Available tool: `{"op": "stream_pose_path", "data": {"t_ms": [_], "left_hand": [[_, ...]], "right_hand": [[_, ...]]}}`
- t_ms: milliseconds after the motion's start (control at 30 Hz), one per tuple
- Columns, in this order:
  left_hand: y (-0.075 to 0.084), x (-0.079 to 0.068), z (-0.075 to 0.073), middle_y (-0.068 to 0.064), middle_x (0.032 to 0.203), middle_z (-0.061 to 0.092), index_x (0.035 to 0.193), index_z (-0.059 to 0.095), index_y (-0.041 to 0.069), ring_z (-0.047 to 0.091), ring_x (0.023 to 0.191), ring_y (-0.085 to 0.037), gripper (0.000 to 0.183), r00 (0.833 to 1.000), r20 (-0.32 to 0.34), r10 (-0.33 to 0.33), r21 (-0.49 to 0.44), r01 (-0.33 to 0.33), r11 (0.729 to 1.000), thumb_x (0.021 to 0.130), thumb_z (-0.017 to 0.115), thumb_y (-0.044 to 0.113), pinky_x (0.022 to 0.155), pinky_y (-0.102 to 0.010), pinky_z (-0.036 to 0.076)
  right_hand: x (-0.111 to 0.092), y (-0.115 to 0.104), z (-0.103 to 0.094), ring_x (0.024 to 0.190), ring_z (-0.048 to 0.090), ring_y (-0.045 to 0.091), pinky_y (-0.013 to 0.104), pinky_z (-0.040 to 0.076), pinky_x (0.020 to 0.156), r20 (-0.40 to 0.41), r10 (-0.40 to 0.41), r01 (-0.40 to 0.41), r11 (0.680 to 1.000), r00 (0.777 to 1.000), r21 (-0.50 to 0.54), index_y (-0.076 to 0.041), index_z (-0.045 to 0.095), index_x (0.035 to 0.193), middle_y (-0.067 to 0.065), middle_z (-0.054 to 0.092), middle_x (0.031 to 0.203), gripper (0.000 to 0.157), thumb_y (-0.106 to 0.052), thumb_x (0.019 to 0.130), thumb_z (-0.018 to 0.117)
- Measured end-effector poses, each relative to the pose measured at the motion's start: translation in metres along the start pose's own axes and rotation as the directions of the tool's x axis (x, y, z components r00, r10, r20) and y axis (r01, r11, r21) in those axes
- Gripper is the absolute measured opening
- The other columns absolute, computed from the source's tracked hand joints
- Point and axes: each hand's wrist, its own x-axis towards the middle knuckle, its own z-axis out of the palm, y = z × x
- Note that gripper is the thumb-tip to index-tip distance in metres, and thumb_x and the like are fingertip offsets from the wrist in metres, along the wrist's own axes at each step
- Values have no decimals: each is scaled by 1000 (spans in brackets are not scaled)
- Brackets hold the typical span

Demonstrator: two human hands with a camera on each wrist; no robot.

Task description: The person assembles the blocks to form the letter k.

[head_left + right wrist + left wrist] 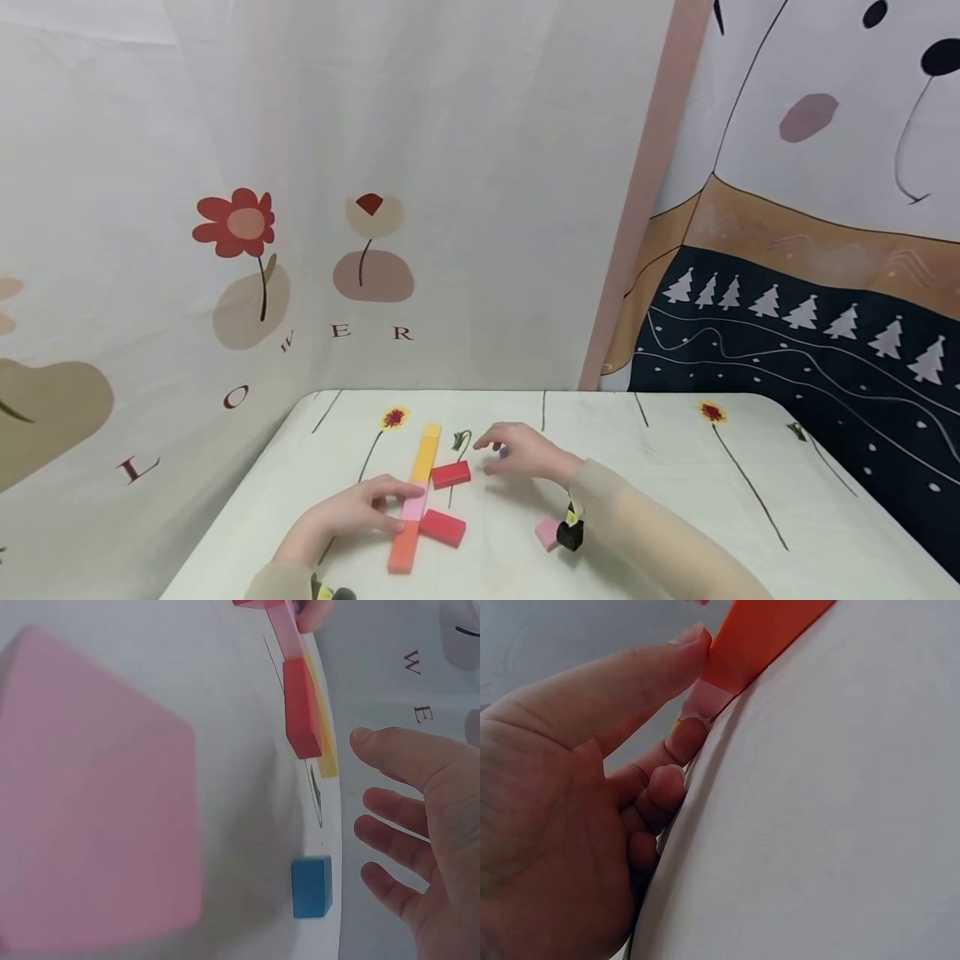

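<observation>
A straight row of blocks runs away from me on the table: an orange block nearest, then a pink block, an amber block and a yellow end piece. My left hand rests along the row's left side, thumb at the orange block and index finger over the pink one. Two red blocks lie angled against the row's right side. My right hand hovers with loosely spread fingers right of the farther red block. A blue block shows below it, mostly hidden in the head view.
Another pink block lies beside my right wrist's black camera, large and close in the right wrist view. The white table cloth has printed flowers. Hanging printed cloths stand behind the table and on its left.
</observation>
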Motion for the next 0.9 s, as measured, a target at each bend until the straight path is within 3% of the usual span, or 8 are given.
{"op": "stream_pose_path", "data": {"t_ms": [400, 700, 900], "left_hand": [[-1, 2, -1, 2, 124, 54, 124, 64, 37, 45, 105, -25, 47, 1000, 2, 5, 4, -5, 1000, 80, 79, 32, 90, -52, 38], [-1, 0, 0, 2, 122, 55, 125, 64, 34, 44, 104, -25, 48, 1000, 1, 7, 5, -7, 1000, 80, 79, 30, 87, -50, 39], [-1, -1, 0, 0, 125, 55, 126, 64, 32, 45, 106, -27, 48, 1000, 10, 22, -8, -22, 1000, 81, 78, 26, 91, -55, 38]], "right_hand": [[-19, 18, -8, 97, 57, 12, 32, 46, 85, -40, 66, -65, 997, 997, 29, -13, 70, 116, -5, 65, 111, 32, -19, 85, 75], [-22, 28, -15, 100, 59, 17, 33, 48, 83, -43, 95, -95, 995, 995, -1, -11, 70, 116, -1, 64, 114, 34, -20, 84, 76], [-21, 35, -14, 102, 58, 17, 33, 48, 84, -36, 112, -113, 994, 993, -9, -12, 69, 118, 0, 63, 117, 38, -21, 82, 78]]}}
